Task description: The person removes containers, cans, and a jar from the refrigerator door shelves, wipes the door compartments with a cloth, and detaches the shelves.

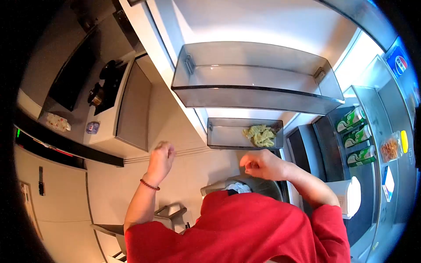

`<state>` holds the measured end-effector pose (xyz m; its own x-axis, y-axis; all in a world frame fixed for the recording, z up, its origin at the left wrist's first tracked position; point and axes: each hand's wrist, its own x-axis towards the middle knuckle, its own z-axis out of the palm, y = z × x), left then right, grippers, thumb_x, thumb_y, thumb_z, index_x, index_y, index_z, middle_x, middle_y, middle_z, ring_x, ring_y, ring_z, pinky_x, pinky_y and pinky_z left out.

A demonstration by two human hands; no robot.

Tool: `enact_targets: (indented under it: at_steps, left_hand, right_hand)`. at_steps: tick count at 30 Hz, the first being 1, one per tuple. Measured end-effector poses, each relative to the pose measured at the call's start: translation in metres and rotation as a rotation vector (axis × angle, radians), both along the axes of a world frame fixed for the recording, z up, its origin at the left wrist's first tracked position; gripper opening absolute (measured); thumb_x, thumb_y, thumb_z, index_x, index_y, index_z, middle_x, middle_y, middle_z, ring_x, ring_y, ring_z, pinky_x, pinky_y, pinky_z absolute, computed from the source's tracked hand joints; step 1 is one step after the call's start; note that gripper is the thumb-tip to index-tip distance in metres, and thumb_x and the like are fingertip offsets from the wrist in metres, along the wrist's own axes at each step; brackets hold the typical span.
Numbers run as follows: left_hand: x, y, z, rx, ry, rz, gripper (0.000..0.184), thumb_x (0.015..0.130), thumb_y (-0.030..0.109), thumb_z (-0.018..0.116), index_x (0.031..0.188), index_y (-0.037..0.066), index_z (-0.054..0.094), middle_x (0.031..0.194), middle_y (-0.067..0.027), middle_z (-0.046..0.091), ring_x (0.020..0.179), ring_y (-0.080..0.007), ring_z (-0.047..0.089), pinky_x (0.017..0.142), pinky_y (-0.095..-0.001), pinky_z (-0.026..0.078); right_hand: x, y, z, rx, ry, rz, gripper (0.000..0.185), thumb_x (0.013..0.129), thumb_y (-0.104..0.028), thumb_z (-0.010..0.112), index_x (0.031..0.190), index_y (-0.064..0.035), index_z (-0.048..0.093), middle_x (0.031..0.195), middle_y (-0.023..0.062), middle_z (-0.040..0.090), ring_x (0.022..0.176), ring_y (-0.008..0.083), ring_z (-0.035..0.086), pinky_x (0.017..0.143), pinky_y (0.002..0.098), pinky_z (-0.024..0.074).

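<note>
My left hand [162,160], with a beaded bracelet [150,184] on its wrist, hovers over the floor with loosely curled fingers and nothing visible in it. My right hand [264,165] is held just in front of the fridge door's lower bin [221,134], its fingers curled in toward the thumb; I see nothing in it. A crumpled yellow-green bundle [260,136], perhaps a cloth, lies in the right part of that bin. Above it, the wide upper door bin [258,96] of smoky clear plastic shows no contents.
On the fridge shelves at right are several green cans [360,155], a yellow-lidded jar [389,149], a white tub [349,197] and a blue Pepsi box [397,60]. A counter with a pot [95,94] stands at left. Chairs [171,211] are close to my body.
</note>
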<state>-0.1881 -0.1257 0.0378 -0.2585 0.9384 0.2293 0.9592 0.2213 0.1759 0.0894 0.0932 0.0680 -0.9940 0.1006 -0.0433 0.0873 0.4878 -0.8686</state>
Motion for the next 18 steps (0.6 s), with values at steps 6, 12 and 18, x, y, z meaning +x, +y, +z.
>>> enact_targets:
  at_steps: [6, 12, 18]
  left_hand:
    - [0.054, 0.067, 0.005, 0.14, -0.246, -0.006, 0.014, 0.075, 0.017, 0.065, 0.074, 0.006, 0.056, 0.074, -0.0123, 0.06, 0.067, -0.0306, 0.059, 0.057, -0.0389, 0.047]
    - [0.094, 0.156, -0.031, 0.036, -0.358, -0.243, 0.016, 0.08, 0.022, 0.06, 0.083, 0.007, 0.058, 0.072, -0.014, 0.06, 0.069, -0.0335, 0.06, 0.06, -0.0419, 0.047]
    - [0.122, 0.257, -0.103, -0.211, -0.401, -0.409, 0.03, 0.081, 0.016, 0.054, 0.11, 0.01, 0.056, 0.099, -0.0214, 0.057, 0.092, -0.0365, 0.058, 0.079, -0.0436, 0.046]
  right_hand:
    - [0.015, 0.034, -0.034, 0.096, -0.009, -0.43, 0.01, 0.075, -0.007, 0.064, 0.078, -0.0004, 0.056, 0.066, 0.0065, 0.057, 0.062, 0.0117, 0.054, 0.057, 0.0269, 0.0451]
    - [0.029, 0.053, -0.067, 0.2, -0.031, -0.703, 0.015, 0.078, -0.013, 0.063, 0.078, 0.0019, 0.06, 0.061, 0.0074, 0.058, 0.056, 0.0124, 0.054, 0.054, 0.0295, 0.0444]
    - [0.03, 0.073, -0.105, -0.239, -0.068, -0.981, 0.023, 0.084, -0.019, 0.056, 0.073, 0.0008, 0.061, 0.06, 0.0023, 0.056, 0.051, 0.0092, 0.051, 0.048, 0.0241, 0.0419]
